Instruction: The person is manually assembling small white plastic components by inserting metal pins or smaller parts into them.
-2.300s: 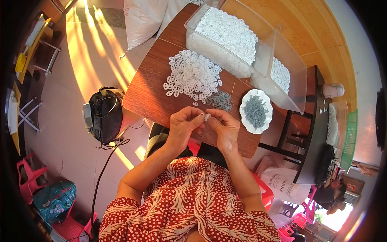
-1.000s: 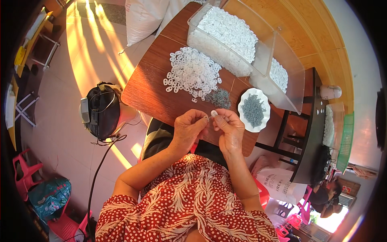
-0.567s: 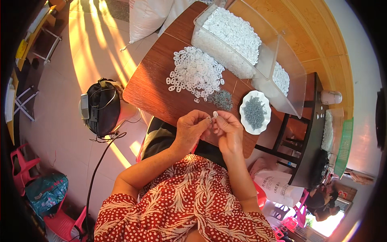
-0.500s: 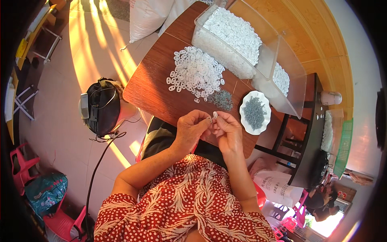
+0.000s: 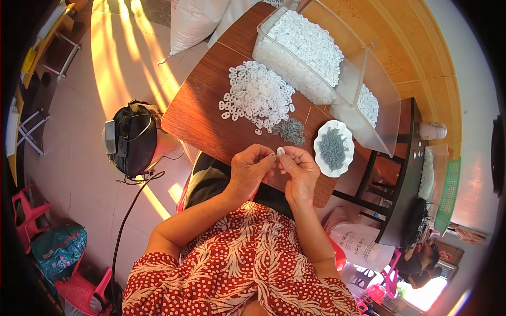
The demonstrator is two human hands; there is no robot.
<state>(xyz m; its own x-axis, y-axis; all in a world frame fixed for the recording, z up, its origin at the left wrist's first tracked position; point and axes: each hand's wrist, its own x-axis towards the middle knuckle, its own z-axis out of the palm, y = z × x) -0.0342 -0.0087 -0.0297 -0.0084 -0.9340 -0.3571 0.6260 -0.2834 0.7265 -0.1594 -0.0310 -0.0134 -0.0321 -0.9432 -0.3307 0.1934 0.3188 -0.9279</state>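
Over the table's near edge my two hands meet, both closed in a pinch. The right hand (image 5: 301,176) grips a small white oval plastic piece (image 5: 280,151) between thumb and finger. Against it is my left hand (image 5: 249,167), its thumb and fingertip pressed together on something too small to make out. Just beyond the fingers lies a small heap of thin grey pieces (image 5: 291,131), touching a larger pile of white oval plastic pieces (image 5: 258,95) with holes. To the right, a white scalloped bowl (image 5: 333,171) holds more of the grey pieces.
Clear plastic bins (image 5: 348,95) full of white pieces stand at the back right of the brown table (image 5: 195,100). A dark rack (image 5: 403,195) is on the right. Left of the table, a black bag (image 5: 134,139) sits with cables, and white sacks (image 5: 195,23) stand behind.
My right hand has turned slightly, with its thumb and the white piece tilting a little. The left hand stays nearly still, and the piles look the same.
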